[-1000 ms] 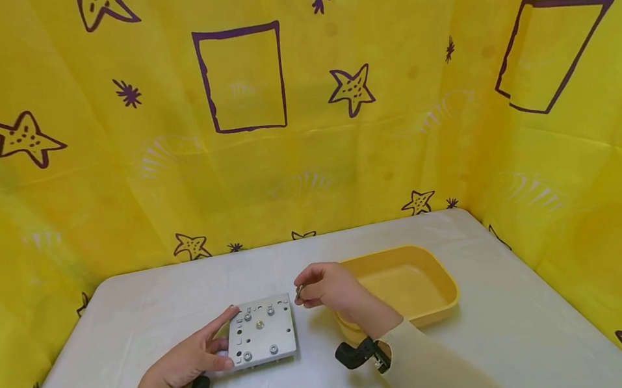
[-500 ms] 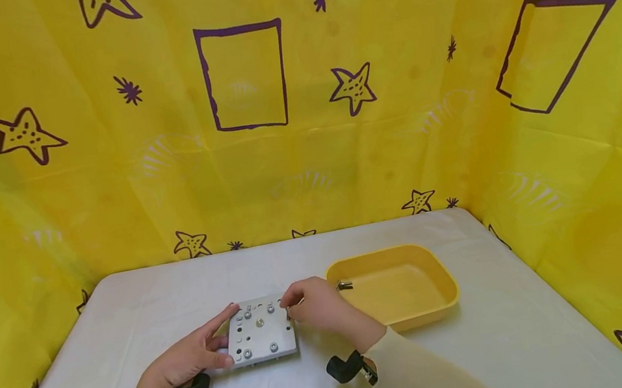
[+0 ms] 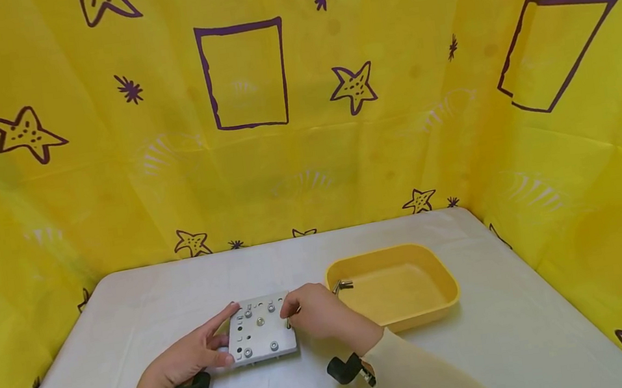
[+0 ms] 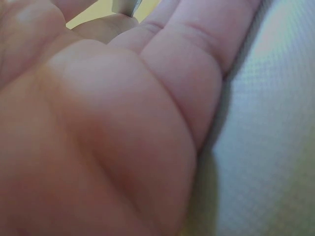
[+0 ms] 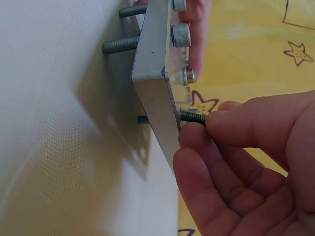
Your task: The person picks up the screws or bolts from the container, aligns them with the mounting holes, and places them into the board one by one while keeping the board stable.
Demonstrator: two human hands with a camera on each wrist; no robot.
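Observation:
A square silver metal plate [image 3: 260,337] with several holes lies at the front middle of the table. Several socket-head screws [image 5: 181,35] sit in it, and their threaded shanks stick out below. My left hand [image 3: 187,356] grips the plate's left side, index finger at the far corner and thumb at the near one. Over the right edge, my right hand [image 3: 321,312] pinches a small dark screw [image 5: 193,117] between thumb and index finger. The screw's threaded end meets the plate's top face in the right wrist view. My left palm fills most of the left wrist view.
A yellow plastic tray [image 3: 422,318] stands right of the plate, close behind my right hand. Several loose screws [image 3: 344,284] lie at its left end. White cloth [image 3: 153,293] covers the table, and a yellow patterned curtain [image 3: 322,192] surrounds it.
My right hand has moved left from the tray to the plate's right edge with the screw, then slightly nearer me along it. My left hand has kept its grip on the plate.

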